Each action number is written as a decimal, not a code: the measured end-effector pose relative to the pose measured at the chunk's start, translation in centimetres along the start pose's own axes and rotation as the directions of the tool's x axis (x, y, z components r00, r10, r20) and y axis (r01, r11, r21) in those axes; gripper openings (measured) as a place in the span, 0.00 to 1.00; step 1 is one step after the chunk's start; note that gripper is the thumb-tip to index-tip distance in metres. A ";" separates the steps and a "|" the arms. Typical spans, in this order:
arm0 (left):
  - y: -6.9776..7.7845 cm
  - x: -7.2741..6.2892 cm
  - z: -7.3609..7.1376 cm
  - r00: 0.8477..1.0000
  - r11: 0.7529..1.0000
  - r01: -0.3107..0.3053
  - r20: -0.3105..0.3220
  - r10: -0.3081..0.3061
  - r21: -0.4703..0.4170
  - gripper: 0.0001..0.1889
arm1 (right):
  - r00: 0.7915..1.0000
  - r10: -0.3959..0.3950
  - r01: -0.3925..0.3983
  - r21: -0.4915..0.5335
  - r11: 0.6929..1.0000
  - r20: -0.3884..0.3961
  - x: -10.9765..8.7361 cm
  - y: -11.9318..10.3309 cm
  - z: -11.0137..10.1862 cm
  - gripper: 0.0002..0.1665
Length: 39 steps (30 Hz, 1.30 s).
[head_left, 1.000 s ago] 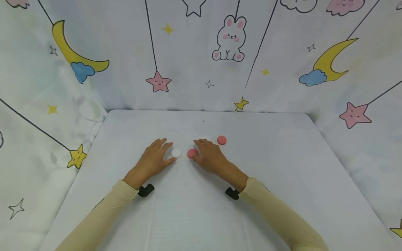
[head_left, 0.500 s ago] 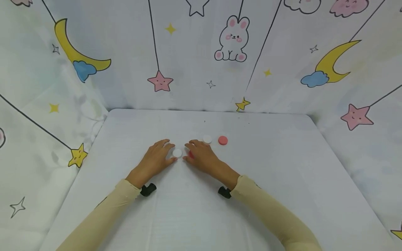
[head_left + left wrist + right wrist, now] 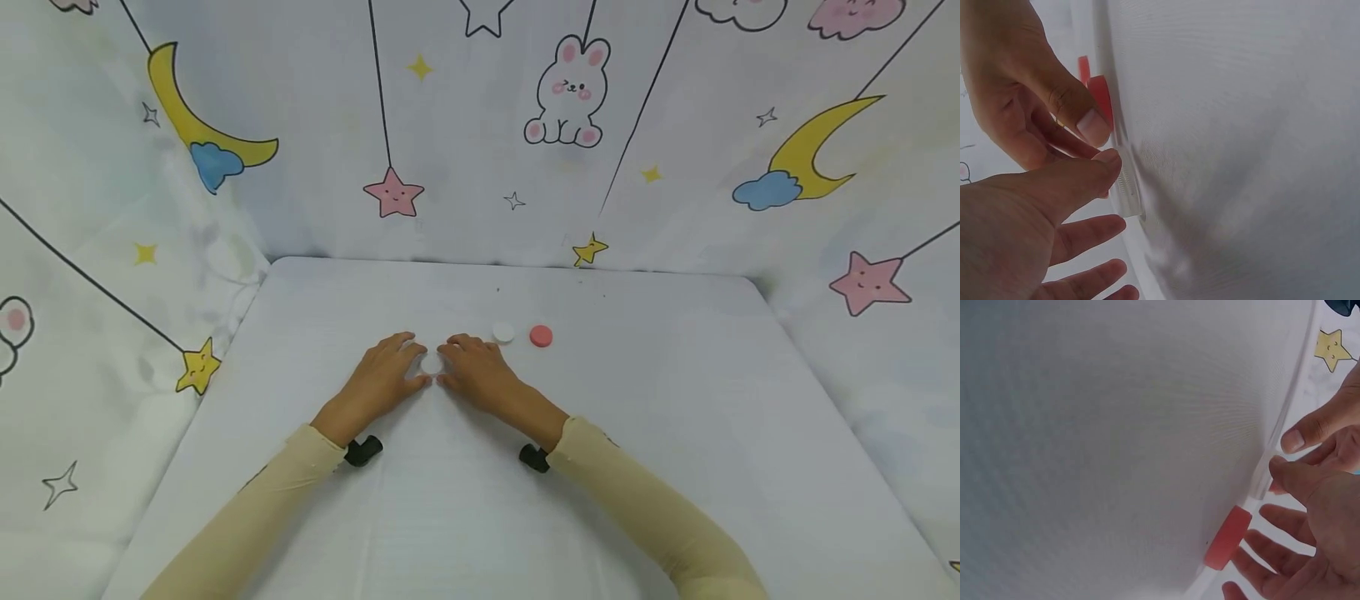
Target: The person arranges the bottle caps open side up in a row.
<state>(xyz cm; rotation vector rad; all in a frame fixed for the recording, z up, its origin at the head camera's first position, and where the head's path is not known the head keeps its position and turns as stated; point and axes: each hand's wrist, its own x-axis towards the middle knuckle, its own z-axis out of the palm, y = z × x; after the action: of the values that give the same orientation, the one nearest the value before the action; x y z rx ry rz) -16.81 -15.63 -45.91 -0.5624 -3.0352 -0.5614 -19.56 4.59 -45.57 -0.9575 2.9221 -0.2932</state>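
Between my two hands a small white disc (image 3: 431, 363) lies on the white tabletop. My left hand (image 3: 380, 377) is beside its left edge, thumb and fingers relaxed and spread around it. From the other side my right hand (image 3: 480, 372) reaches in, its thumb and fingers apart, fingertips close to the same disc. Whether either hand touches it, I cannot tell. A red disc (image 3: 1229, 537) stands by the right hand's fingers in the right wrist view; the right hand hides it in the head view. The white disc (image 3: 1127, 187) also shows past my left thumb in the left wrist view.
Behind the right hand lie a second white disc (image 3: 503, 332) and another red disc (image 3: 541, 336), side by side. The tabletop (image 3: 450, 517) ends at a back cloth (image 3: 465, 125) printed with moons, stars and a rabbit. Dark wrist cameras (image 3: 363, 451) hang under both wrists.
My right hand has moved left towards the left hand, covering the near red disc and uncovering the white disc behind it. The left hand stays by its white disc.
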 end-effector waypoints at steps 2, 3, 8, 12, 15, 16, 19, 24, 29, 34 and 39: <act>0.1 0.0 0.0 1.000 1.000 0.003 -0.001 -0.003 0.000 0.28 | 1.000 -0.004 0.004 0.003 1.000 -0.001 0.1 0.0 0.0 0.30; 0.1 0.0 -0.1 1.000 1.000 0.004 -0.002 -0.004 0.003 0.28 | 1.000 -0.007 0.007 0.003 1.000 -0.001 0.2 -0.1 0.0 0.30; 0.0 0.1 -0.1 1.000 1.000 -0.001 -0.008 0.001 0.003 0.27 | 1.000 0.009 -0.009 0.023 1.000 0.017 0.4 -0.2 -0.1 0.29; 0.1 0.3 -0.1 1.000 1.000 0.006 0.004 -0.007 0.007 0.26 | 0.999 0.022 -0.023 0.026 0.999 0.032 0.6 -0.3 -0.3 0.28; 0.0 0.4 0.0 1.000 1.000 0.007 0.005 -0.007 0.011 0.24 | 0.999 0.016 -0.017 0.025 1.000 0.041 0.6 -0.2 -0.1 0.27; 0.0 0.4 0.0 1.000 1.000 0.003 0.001 -0.003 0.013 0.24 | 0.999 0.014 -0.015 0.023 1.000 0.042 0.7 -0.2 -0.1 0.27; 0.0 0.5 0.1 0.999 1.000 -0.020 -0.025 0.020 0.014 0.23 | 0.999 0.010 -0.010 0.009 1.000 0.040 0.6 -0.1 0.1 0.26; 0.1 0.7 0.2 0.997 0.998 -0.052 -0.060 0.054 0.025 0.22 | 0.999 0.008 -0.009 0.003 1.000 0.036 0.6 -0.1 0.1 0.26; 0.0 0.7 0.2 0.994 0.997 -0.071 -0.076 0.073 0.029 0.22 | 0.999 0.000 0.000 -0.002 1.000 0.036 0.8 -0.1 0.1 0.26; 0.0 0.7 0.2 0.992 0.996 -0.085 -0.087 0.087 0.031 0.22 | 0.999 -0.010 0.010 -0.002 1.000 0.036 1.0 -0.1 0.1 0.24; 0.0 0.6 0.0 0.995 0.997 -0.069 -0.066 0.071 0.029 0.23 | 0.998 -0.005 0.006 -0.018 1.000 0.055 1.0 -0.3 -0.5 0.26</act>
<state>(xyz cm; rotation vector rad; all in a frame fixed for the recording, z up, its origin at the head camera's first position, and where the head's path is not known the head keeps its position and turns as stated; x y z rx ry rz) -17.36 -15.38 -45.84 -0.6330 -2.9428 -0.5257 -20.27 3.85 -45.05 -0.9602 2.8772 -0.2375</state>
